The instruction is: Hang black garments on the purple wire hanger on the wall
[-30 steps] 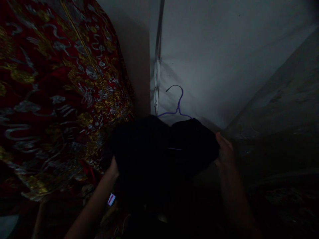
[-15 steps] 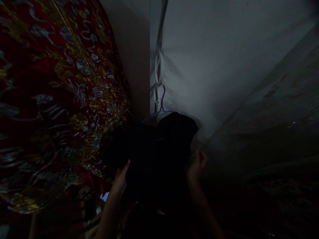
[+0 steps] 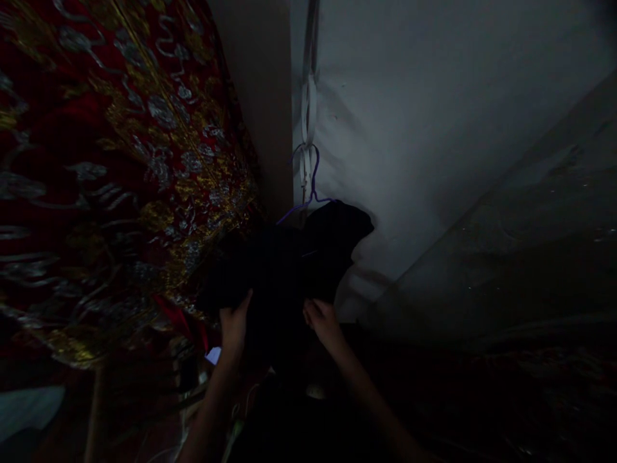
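Observation:
A black garment (image 3: 279,270), perhaps a shirt, hangs from a thin purple hanger (image 3: 314,183). The hanger's hook goes through a white ring-shaped strap (image 3: 308,112) at the wall corner. My left hand (image 3: 234,321) is closed on the garment's left part, thumb up, with the other fingers mostly out of sight. At the garment's right side, my right hand (image 3: 321,316) has its fingers curled in a pinch on the dark cloth. The cloth's folds and lower end are lost in the darkness.
Left of the garment hangs a large red cloth (image 3: 159,167) with gold and silver embroidery. A pale wall (image 3: 409,128) stands behind, and a dull, sheet-like covering (image 3: 520,257) slopes at the right. A small white tag-like piece (image 3: 213,355) shows by my left forearm.
My right hand has moved left and inward, from beside the garment's right edge onto its cloth. The garment's right side now sits narrower. My left hand stays nearly in place.

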Demonstrator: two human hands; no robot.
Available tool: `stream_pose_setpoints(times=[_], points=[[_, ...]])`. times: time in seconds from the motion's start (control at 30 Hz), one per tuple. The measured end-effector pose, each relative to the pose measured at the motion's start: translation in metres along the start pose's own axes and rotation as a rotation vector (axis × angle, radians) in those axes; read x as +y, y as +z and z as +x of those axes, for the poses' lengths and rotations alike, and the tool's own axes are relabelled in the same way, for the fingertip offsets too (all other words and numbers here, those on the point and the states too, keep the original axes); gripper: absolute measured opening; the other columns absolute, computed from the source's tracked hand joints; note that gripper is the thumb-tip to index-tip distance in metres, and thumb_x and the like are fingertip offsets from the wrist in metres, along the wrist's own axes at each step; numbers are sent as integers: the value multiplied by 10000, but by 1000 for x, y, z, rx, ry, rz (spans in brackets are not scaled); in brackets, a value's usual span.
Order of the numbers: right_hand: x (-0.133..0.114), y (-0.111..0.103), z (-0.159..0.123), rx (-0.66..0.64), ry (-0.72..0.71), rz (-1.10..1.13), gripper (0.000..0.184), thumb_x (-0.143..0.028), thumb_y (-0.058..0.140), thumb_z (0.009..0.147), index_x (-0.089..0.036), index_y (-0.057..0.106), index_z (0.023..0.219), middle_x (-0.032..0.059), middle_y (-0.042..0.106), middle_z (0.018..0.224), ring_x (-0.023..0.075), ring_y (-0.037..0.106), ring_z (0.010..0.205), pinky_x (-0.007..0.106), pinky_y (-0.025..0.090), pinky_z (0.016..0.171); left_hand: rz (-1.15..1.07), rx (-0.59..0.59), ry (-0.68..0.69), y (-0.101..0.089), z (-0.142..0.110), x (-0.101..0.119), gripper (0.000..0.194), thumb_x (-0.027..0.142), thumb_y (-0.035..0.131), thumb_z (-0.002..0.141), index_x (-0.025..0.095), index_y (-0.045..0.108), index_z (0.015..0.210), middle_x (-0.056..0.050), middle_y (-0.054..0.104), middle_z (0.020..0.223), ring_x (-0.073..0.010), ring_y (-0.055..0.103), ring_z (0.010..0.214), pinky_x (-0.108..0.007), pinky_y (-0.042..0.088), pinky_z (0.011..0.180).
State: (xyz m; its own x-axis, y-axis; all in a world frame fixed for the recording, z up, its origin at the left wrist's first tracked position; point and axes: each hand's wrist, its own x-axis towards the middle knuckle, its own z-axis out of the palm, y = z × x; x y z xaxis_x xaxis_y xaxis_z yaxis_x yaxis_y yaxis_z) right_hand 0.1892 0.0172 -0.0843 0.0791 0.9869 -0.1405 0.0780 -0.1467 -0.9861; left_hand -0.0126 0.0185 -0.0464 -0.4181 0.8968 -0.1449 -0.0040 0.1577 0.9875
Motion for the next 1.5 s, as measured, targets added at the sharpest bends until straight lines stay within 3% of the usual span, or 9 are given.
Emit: stream_pose_setpoints(times=[0.17, 0.27, 0.4, 0.53, 0.67, 0.83, 1.03, 1.2, 1.5], points=[[5, -7, -28, 72, -27, 72, 527, -677, 535, 851, -207, 543, 612, 7, 537, 561, 141, 495, 532, 266, 379, 531, 478, 238, 393, 22, -46, -40, 810, 360, 594, 913, 218, 93, 1533, -204, 176, 1607, -296, 193, 1527, -507, 207, 1236], [1, -8, -39, 85, -32, 84, 469, -624, 527, 873, -210, 555, 656, 12, 561, 586, 146, 507, 543, 267, 391, 533, 545, 138, 561, 46, -74, -58, 695, 318, 606, 897, 236, 287, 1508, -188, 231, 1590, -338, 211, 1505, -553, 205, 1212], [-6, -15, -45, 59, -60, 42, 383, -533, 571, 846, -211, 550, 639, 5, 566, 562, 134, 479, 507, 258, 365, 493, 459, -169, 578, 74, -78, -62, 316, 279, 588, 873, 242, 612, 1186, -135, 605, 1258, -318, 534, 1239, -503, 401, 1069], [-19, -26, -40, -54, 35, 110, 395, -567, 587, 785, -189, 596, 668, 20, 607, 527, 119, 466, 407, 246, 327, 409, 397, -292, 562, 85, -69, -51, 122, 158, 557, 795, 221, 611, 884, -83, 667, 914, -267, 614, 931, -395, 486, 828], [-62, -38, -22, -71, 112, 249, 445, -607, 668, 675, -164, 627, 665, 48, 653, 517, 95, 456, 337, 216, 304, 355, 422, -316, 621, 81, -73, -48, 102, 154, 506, 872, 207, 592, 883, -82, 662, 896, -238, 608, 884, -374, 471, 809], [-152, -47, 1, -41, -114, 330, 393, -537, 724, 677, -154, 636, 648, 38, 651, 499, 73, 455, 324, 179, 268, 322, 573, -379, 615, 77, -55, -55, 107, 161, 500, 914, 185, 604, 906, -80, 675, 896, -228, 628, 880, -373, 479, 825], [-184, -35, 8, -15, -286, 353, 373, -528, 687, 768, -170, 622, 686, 0, 628, 495, 68, 466, 333, 173, 303, 331, 654, -628, 680, 73, -6, 10, 105, 113, 581, 862, 180, 660, 852, -57, 705, 847, -188, 666, 789, -300, 508, 756], [-167, -29, 7, -84, -339, 227, 421, -581, 649, 819, -173, 620, 719, -7, 618, 508, 80, 489, 372, 185, 342, 369, 288, -362, 1019, 66, -11, 100, 423, 202, 564, 962, 212, 530, 1383, -51, 699, 1037, -145, 663, 915, -298, 518, 882], [-140, -23, 31, 125, -574, -161, 359, -450, 542, 935, -193, 601, 690, 3, 570, 548, 131, 534, 516, 247, 389, 522, 340, -223, 1384, 81, 13, 151, 131, 220, 574, 963, 179, 698, 957, -47, 691, 870, -154, 635, 837, -289, 504, 796]])
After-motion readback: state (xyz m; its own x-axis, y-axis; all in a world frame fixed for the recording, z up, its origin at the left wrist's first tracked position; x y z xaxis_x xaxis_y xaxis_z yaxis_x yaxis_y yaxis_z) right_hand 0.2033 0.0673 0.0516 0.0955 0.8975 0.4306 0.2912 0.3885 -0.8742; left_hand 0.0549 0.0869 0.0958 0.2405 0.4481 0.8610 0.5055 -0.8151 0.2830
